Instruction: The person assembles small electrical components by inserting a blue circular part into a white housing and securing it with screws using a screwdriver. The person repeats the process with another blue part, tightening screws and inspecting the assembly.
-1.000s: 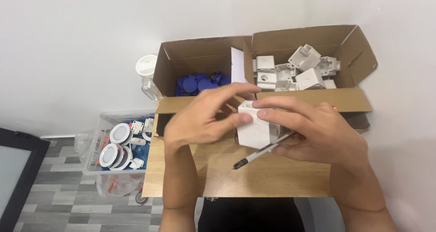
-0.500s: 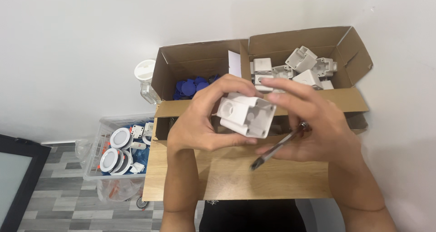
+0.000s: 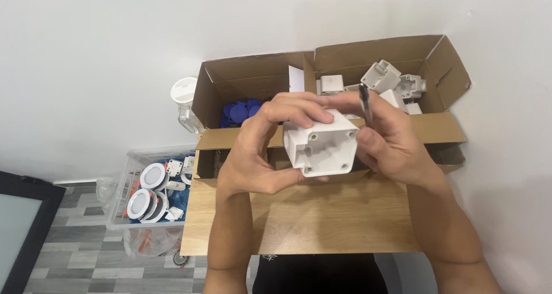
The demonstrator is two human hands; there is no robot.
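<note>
Both hands grip a white plastic box [image 3: 322, 144] above the wooden table [image 3: 322, 219], the left hand [image 3: 253, 156] cupping its left side, the right hand [image 3: 391, 144] also pinching a pen [image 3: 364, 103], apparently inspecting it before careful marking.

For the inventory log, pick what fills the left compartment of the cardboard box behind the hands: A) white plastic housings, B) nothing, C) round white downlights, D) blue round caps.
D: the left compartment of the cardboard box holds a pile of blue round caps, while the white plastic housings lie in the right compartment.
</note>
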